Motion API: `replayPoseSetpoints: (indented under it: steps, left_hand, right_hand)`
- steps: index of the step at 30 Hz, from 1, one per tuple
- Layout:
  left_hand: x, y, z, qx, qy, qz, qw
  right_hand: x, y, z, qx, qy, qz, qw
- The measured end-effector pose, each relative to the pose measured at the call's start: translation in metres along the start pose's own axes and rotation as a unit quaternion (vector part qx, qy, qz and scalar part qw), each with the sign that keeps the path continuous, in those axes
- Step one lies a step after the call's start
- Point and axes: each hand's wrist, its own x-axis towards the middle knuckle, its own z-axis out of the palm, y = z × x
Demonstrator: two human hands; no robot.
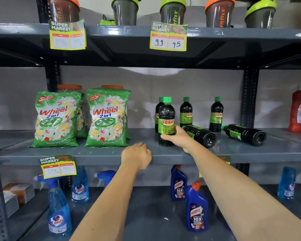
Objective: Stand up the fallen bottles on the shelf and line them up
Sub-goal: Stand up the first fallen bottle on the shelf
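At centre frame the right hand point(176, 137) is clamped low on an upright front bottle point(166, 121) on the middle shelf point(94, 154), the left hand point(136, 156) rests curled and empty on its edge, and next, likely, two fallen bottles point(201, 135) at right need standing.

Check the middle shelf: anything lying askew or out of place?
Yes. Two Sunny bottles lie on their sides at the right, while four others stand. The right hand grips one upright bottle.
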Motion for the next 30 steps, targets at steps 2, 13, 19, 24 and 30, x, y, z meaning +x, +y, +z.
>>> replayPoseSetpoints:
  steps: [2,13,19,24,30]
  left_hand:
    - [0.001,0.000,0.000,0.002,-0.007,0.000,1.000]
    - [0.001,-0.001,0.001,-0.010,-0.011,-0.002,1.000]
    - [0.000,0.000,-0.001,-0.021,-0.015,-0.004,1.000]
    - [-0.001,0.001,-0.003,-0.026,-0.013,-0.009,1.000]
    - [-0.002,0.001,-0.005,-0.028,-0.019,-0.020,0.999]
  right_hand:
    - [0.002,0.001,0.001,-0.010,0.021,0.000,1.000]
    - [-0.007,-0.003,0.014,-0.103,0.106,-0.004,0.989]
    - [-0.018,-0.012,0.014,-0.152,0.111,0.004,0.982]
    - [-0.032,-0.013,0.015,-0.158,0.113,-0.006,0.981]
    - [-0.057,-0.009,0.011,-0.111,0.121,-0.029,0.986]
